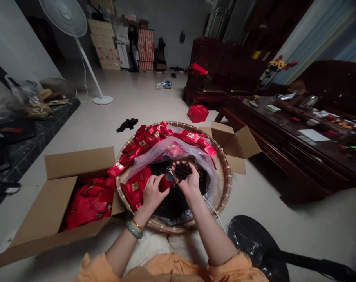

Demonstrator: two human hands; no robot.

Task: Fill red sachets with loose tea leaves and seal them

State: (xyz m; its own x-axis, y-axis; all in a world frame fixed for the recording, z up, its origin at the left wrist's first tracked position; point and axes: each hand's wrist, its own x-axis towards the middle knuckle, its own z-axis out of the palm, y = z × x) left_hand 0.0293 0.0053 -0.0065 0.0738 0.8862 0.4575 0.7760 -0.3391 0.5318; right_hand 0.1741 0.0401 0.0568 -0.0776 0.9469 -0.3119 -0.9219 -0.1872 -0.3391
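Left hand (151, 192): its fingers pinch a small red pack (166, 182); the pack's dark end tips up toward the other hand.
Right hand (192, 184): palm up, its fingers curled like a cup around a heap of dark bits (182, 171), just beside the small red pack.
Clear bag (214, 188): spread wide under both hands, with a dark pile (173, 205) in it.
Round basket (227, 172): woven, around the clear bag, with shiny red packets (135, 186) along its left and far sides.
Left carton (42, 209): flaps out, with lots of red packs (89, 201) inside.
Right carton (235, 145): flaps out, just past the basket.
Floor (92, 129): pale and smooth; a white fan (64, 15) stands there.
Tabletop (283, 125): dark wood, at the right, with many small things on it.
Back wall (172, 23): gray, with stacked boxes (104, 43) near it.
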